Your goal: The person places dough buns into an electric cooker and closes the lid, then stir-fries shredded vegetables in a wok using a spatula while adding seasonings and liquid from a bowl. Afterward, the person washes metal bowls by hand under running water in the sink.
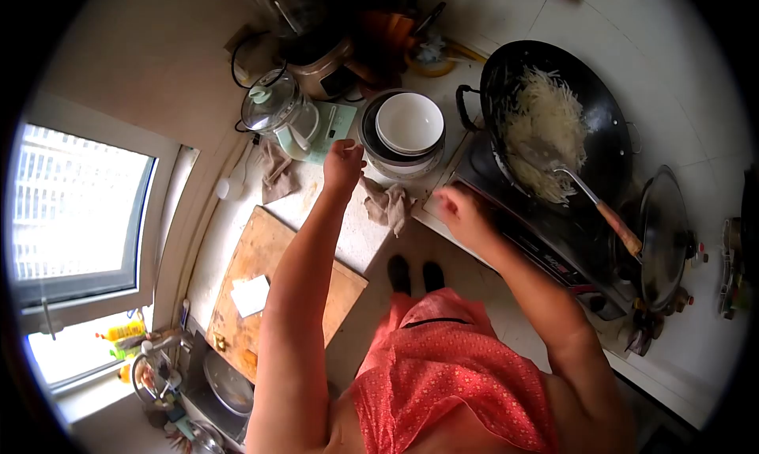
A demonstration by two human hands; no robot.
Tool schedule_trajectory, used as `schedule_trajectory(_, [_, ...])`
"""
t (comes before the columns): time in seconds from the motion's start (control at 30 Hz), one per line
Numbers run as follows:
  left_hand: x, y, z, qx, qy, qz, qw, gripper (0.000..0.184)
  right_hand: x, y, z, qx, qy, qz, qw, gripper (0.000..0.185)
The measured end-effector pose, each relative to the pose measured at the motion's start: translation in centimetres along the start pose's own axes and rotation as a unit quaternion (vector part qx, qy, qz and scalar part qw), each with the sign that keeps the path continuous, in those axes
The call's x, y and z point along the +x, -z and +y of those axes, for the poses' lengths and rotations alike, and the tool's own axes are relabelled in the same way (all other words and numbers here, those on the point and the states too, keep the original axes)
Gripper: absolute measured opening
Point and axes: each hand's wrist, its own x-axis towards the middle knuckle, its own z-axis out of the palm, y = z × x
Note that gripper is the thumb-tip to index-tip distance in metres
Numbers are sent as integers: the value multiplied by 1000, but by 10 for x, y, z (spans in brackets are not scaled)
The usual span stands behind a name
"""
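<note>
My left hand (345,166) is raised over the counter, fingers curled together; whatever they may hold is too small to make out. Close by on its right, white bowls (410,122) are stacked in a dark pan (370,131). My right hand (465,215) hovers near the stove's front left corner, its fingers bent and smeared by motion. A crumpled cloth (387,206) lies at the counter edge between my hands. Beyond my right hand, a black wok (609,130) holds pale shreds (549,118) of food, with a wooden-handled spatula (619,226) resting in it.
A cutting board (265,244) with a white square (251,296) on it lies left of my left arm. A glass kettle (277,110) stands at the back left, beside another cloth (278,172). A pot lid (664,237) leans right of the stove (545,252). The sink (207,383) is lower left.
</note>
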Motion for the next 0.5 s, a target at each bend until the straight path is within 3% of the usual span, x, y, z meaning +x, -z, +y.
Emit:
schedule_trajectory(0.07, [13, -3, -2, -16, 0, -11, 1000, 22, 42, -18, -4, -52, 113, 108, 986, 20])
schedule_trajectory(0.1, [19, -3, -3, -28, -3, -16, 999, 20, 59, -23, -8, -57, 111, 107, 986, 20])
schedule_trajectory(0.17, [29, -5, -4, -9, -1, -23, 1000, 20, 87, -32, -16, -243, 132, 88, 957, 22])
schedule_trajectory(0.2, [34, -5, -5, 14, -2, -26, 1000, 20, 96, -37, -17, -247, 132, 86, 956, 22])
schedule_trajectory(0.27, [41, -6, -7, 30, -8, -36, 999, 20, 110, -48, -15, -347, 82, -11, 934, 24])
schedule_trajectory(0.37, [45, -6, -3, 59, -2, -63, 996, 20, 120, -59, -13, -370, 67, -52, 925, 12])
schedule_trajectory(0.5, [50, -8, -5, 53, 3, -95, 994, 22, 126, -63, -10, -392, 63, -66, 915, 11])
